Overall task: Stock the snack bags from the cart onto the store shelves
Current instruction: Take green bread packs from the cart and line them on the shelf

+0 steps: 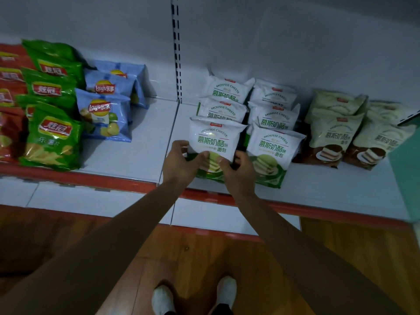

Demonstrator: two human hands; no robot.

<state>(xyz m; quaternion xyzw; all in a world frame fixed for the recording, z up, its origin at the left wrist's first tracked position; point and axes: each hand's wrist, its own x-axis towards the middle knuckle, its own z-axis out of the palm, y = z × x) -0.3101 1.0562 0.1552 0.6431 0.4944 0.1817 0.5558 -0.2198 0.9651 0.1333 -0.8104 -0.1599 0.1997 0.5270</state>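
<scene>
**Shelf stock, mousse cheese bread, left column: we are seating the front bag.**
We are gripping the green-and-white bread bag [216, 139] by its lower corners, with the left hand [179, 162] and right hand [238, 172] each pinching one. It is standing at the front of the shelf [136, 146], ahead of two like bags. Also listed as placed are the tiramisu bags [329, 137], blue chip bags [103, 114] and green chip bags [53, 142]. We are judging stocking well along, but the cart is out of view, so what is left is unknown.
</scene>
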